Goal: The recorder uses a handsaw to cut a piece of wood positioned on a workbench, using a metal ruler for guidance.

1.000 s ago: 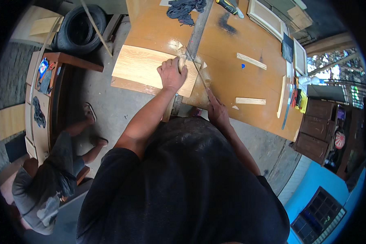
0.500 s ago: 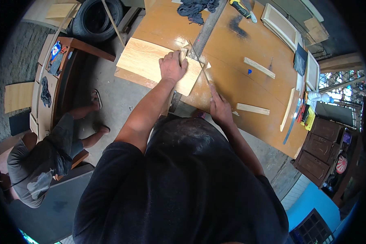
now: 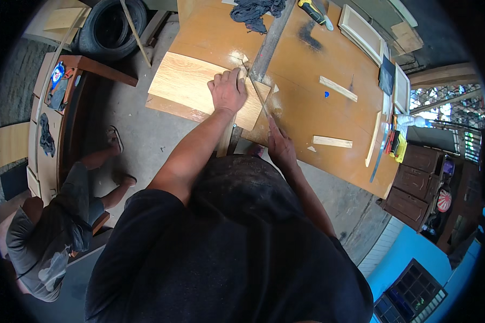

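Observation:
My left hand (image 3: pixel 229 92) presses down on a light wood-grained board (image 3: pixel 183 81), its fingers closed round a narrow wooden strip (image 3: pixel 242 72) that lies across it. Part of the strip is hidden under my palm and forearm. In my right hand (image 3: pixel 281 146) is a thin, long-bladed saw (image 3: pixel 258 91), seen almost edge-on. Its blade slants across the board's right end, close to the strip, and its handle is covered by my fingers. Small triangular offcuts (image 3: pixel 275 88) and pale sawdust lie beside the blade.
The brown worktable (image 3: pixel 302 121) carries loose wood strips (image 3: pixel 333 141), a blue cap (image 3: pixel 326 94), a dark cloth (image 3: pixel 256 13) and a yellow-black tool (image 3: pixel 313 12). Pale frames (image 3: pixel 361 29) line its far right edge. At left, another person (image 3: pixel 54 231) sits near a brown cabinet (image 3: pixel 73 107) and tyres (image 3: pixel 110 29).
My right hand has drawn the saw slightly back toward me. My left hand stays pressed on the strip and board. The whole view has shifted a little.

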